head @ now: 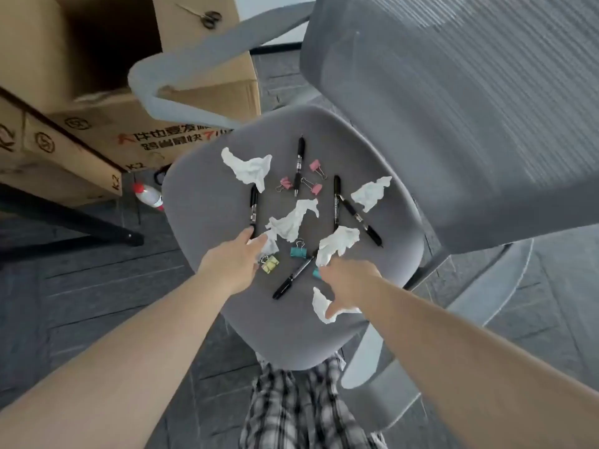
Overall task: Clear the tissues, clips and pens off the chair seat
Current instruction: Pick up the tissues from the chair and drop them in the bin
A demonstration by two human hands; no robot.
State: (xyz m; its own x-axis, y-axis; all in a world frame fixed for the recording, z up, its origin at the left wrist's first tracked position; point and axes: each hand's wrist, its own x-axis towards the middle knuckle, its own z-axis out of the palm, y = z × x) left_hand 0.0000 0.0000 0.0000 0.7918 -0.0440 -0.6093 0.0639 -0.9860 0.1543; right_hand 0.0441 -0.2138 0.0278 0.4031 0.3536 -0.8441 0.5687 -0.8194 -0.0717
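The grey chair seat [201, 205] holds several crumpled white tissues, black pens and binder clips. Tissues lie at the back left [249, 168], back right [371, 192], centre [291, 222] and front [337, 244]. Pens include one at the back [299, 165] and one at the front [291, 278]. Pink clips [314, 187] sit at the back; a teal clip [297, 252] and a yellow clip [270, 264] sit in front. My left hand [236, 257] is open, fingertips touching a small tissue [271, 247]. My right hand [346, 283] is spread, thumb on the front tissue [321, 306], fingers beside a second teal clip [317, 273].
Cardboard boxes [97, 134] are stacked at the left, with scissors [204, 16] on top. A red-capped bottle [149, 196] lies on the floor beside the seat. Grey armrests [168, 79] and the mesh backrest [453, 124] ring the seat. Plaid trousers [291, 409] show below.
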